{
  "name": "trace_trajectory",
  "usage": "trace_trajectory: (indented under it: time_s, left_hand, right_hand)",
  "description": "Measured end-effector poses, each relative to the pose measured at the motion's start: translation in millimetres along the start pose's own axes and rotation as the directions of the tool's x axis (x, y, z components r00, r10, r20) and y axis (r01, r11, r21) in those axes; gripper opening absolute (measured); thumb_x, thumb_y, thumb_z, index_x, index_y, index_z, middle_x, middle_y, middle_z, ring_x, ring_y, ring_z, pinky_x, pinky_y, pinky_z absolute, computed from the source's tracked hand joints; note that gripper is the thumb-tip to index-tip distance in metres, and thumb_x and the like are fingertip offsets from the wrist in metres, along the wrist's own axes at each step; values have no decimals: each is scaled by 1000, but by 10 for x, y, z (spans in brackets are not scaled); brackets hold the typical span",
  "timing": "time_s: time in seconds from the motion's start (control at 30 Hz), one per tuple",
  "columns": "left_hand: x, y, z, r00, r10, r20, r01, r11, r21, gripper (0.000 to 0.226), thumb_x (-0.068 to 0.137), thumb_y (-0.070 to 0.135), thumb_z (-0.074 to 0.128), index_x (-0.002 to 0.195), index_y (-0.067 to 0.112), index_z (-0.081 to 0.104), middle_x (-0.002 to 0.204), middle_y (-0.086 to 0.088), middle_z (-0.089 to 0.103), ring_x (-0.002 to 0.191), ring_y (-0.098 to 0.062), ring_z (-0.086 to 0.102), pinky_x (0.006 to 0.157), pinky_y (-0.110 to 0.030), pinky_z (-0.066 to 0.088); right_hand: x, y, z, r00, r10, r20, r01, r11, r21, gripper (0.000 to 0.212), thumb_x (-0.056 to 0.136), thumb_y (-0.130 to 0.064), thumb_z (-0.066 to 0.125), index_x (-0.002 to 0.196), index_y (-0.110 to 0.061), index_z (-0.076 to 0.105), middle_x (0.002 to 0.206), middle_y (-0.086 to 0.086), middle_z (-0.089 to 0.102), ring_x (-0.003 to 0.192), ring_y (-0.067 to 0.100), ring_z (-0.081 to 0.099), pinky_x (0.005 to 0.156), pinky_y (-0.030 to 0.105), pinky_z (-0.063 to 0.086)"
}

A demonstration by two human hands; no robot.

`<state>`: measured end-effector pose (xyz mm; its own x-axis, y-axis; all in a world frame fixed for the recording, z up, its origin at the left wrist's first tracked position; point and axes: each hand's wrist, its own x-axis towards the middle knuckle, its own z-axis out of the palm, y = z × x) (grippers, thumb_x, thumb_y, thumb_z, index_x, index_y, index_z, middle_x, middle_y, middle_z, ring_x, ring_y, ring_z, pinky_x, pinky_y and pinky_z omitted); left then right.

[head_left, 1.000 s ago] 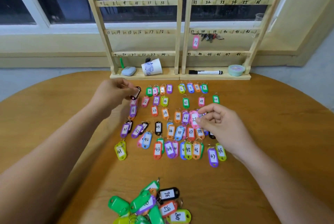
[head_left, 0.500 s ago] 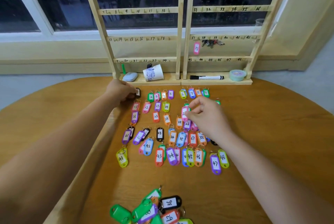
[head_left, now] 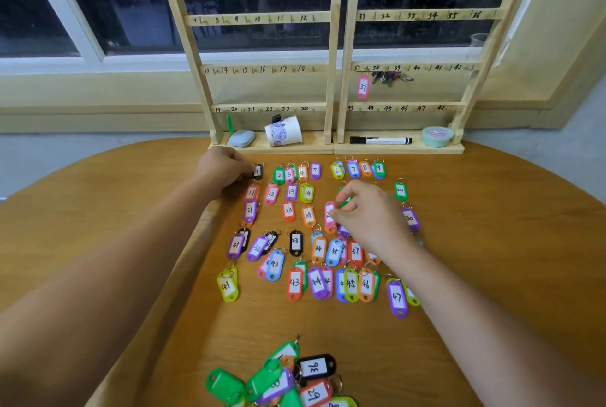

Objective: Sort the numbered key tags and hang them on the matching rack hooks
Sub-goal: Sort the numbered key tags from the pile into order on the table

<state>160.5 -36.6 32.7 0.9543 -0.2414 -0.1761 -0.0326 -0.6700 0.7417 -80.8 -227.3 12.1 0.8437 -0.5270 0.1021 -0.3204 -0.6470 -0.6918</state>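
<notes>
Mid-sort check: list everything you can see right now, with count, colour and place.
rack: one, pale wood, table's far edge
tag 37: one, pink, on hook 37
keys: one bunch, metal, hung beside it
sorted tags: dozens, mixed colours, rows mid-table
unsorted pile: one, mostly green, near edge
marker: one, black-white, rack base right
cup: one, white, tipped, rack base left
tub: one, pale green, rack base right
table: one, brown wood
left hand: pinches black tag 1, top row
right hand: pinches pink tag, third row

Indoor room, prob. home or small office, can't tell which: round wooden table set against a dark window w/ white frame, cream walls; numbered wooden key rack, marker, paper cup on its base.
</notes>
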Motion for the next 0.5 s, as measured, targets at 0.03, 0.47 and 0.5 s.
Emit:
trace_trajectory:
  time_s: [0.03, 0.47, 0.5]
  left_hand:
    - [-27, -22, -22, 1000, 9, 4, -8, 1000, -10, 19, 89, 29, 87, 98, 16, 75, 95, -6, 77, 91, -20, 72, 71, -33, 58]
    - [-1173, -431, -435, 962, 270, 32, -270, 963, 10, 3, 93, 26, 81, 93, 24, 78, 85, 4, 77, 82, -16, 68, 75, -35, 50]
    - [-1290, -468, -456, 959, 280, 44, -280, 960, 4, 5, 93, 27, 81, 94, 23, 78, 85, 4, 77, 80, -16, 68, 74, -33, 51]
  right_hand:
    - [-7, 1, 14, 1000, -7, 3, 7, 1000, -17, 19, 88, -27, 85, 88, -31, 66, 74, -13, 74, 66, 0, 68, 57, 25, 50]
    - [-455, -48, -179, 976, -201, 89, 194, 978, 79, 9, 93, -26, 79, 88, -29, 72, 79, -21, 68, 61, 6, 58, 60, 27, 52]
    - [-546, -68, -201, 968, -220, 122, 208, 972, 106, 10, 92, -24, 79, 87, -28, 73, 78, -20, 67, 61, 6, 57, 58, 23, 48]
